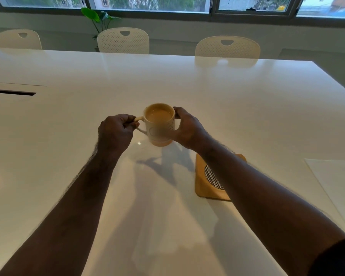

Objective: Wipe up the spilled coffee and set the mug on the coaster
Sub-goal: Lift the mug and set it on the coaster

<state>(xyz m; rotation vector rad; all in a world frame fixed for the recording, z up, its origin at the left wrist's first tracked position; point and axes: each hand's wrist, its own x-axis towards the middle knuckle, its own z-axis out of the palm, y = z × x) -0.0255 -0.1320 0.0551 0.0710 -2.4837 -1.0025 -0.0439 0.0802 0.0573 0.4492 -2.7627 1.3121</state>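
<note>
A cream mug (159,126) full of milky coffee is in the middle of the white table (187,82), upright, its handle pointing left. My left hand (116,134) pinches the handle. My right hand (187,128) wraps around the mug's right side. Whether the mug's base touches the table I cannot tell. A square wooden coaster (202,184) with a woven round centre lies nearer to me and to the right, partly hidden under my right forearm. I see no clear spill on the table, only a small glint (139,143) left of the mug's base.
A pale sheet or mat (335,186) lies at the right edge of the table. A dark cable slot (12,92) is set into the tabletop at the left. Three white chairs (124,40) stand along the far side, with a plant (98,18) and windows behind.
</note>
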